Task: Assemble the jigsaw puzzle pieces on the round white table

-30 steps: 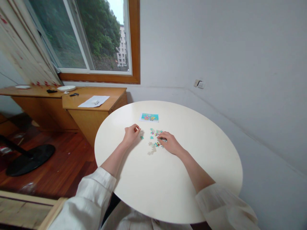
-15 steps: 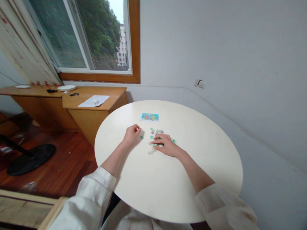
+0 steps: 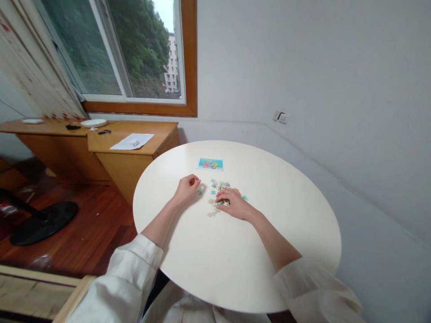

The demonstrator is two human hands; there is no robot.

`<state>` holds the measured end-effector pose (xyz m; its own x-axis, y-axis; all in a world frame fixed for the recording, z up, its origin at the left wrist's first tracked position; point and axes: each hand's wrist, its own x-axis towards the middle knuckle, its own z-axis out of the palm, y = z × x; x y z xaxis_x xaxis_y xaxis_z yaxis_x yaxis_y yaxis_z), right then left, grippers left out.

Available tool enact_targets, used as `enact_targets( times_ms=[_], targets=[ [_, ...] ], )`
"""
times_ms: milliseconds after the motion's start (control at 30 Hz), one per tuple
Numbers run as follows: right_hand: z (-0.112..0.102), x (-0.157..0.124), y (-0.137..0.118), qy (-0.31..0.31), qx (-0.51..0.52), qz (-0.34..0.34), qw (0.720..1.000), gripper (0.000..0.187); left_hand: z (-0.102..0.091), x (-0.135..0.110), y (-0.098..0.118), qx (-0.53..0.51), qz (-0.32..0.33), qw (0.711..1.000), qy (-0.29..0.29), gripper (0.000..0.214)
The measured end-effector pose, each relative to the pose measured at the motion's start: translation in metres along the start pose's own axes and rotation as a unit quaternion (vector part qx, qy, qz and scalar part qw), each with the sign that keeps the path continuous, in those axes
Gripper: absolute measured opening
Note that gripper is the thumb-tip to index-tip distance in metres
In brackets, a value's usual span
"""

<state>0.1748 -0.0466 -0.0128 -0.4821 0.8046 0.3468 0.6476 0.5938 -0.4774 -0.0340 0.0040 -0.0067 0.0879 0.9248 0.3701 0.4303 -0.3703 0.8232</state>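
Loose jigsaw pieces (image 3: 218, 186) lie scattered near the middle of a round cream table (image 3: 208, 251). My left hand (image 3: 186, 188) rests on the table left of the pile, its fingers curled in a pinch on something small that I cannot make out. One teal piece (image 3: 199, 192) lies just beside its fingertips. My right hand (image 3: 232, 202) lies over the right part of the pile, fingers bent down onto the pieces. A small printed picture card (image 3: 210, 163) lies flat beyond the pieces.
A wooden cabinet (image 3: 131, 152) with a sheet of paper stands left of the table, close to its edge. A longer desk (image 3: 50, 130) under the window carries a white plate. A black round stand base (image 3: 40, 222) sits on the wooden floor at left. Walls close the right side.
My right hand slid left across the pile and its fingers have curled down onto the pieces. A teal piece to its right became visible. My left hand stayed almost still.
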Motion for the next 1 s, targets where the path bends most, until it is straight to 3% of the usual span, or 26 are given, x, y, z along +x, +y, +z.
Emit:
enact_targets(
  times_ms=[167, 433, 700, 1000],
  targets=[
    [0.001, 0.001, 0.001, 0.008, 0.004, -0.018, 1.0, 0.006, 0.003, 0.003, -0.004, -0.081, -0.04, 0.995, -0.042, 0.014],
    [-0.001, 0.002, 0.0, 0.01, 0.022, -0.025, 0.999, 0.007, -0.003, -0.002, 0.008, -0.182, -0.077, 0.971, -0.133, 0.021],
    [-0.004, 0.001, -0.003, 0.012, 0.016, 0.002, 1.0, 0.005, -0.003, -0.008, 0.017, -0.29, -0.122, 0.915, -0.252, 0.021],
    [-0.004, 0.0, -0.005, 0.014, 0.005, -0.002, 1.0, 0.003, 0.0, -0.013, 0.02, -0.343, -0.154, 0.879, -0.294, 0.021]
  ],
)
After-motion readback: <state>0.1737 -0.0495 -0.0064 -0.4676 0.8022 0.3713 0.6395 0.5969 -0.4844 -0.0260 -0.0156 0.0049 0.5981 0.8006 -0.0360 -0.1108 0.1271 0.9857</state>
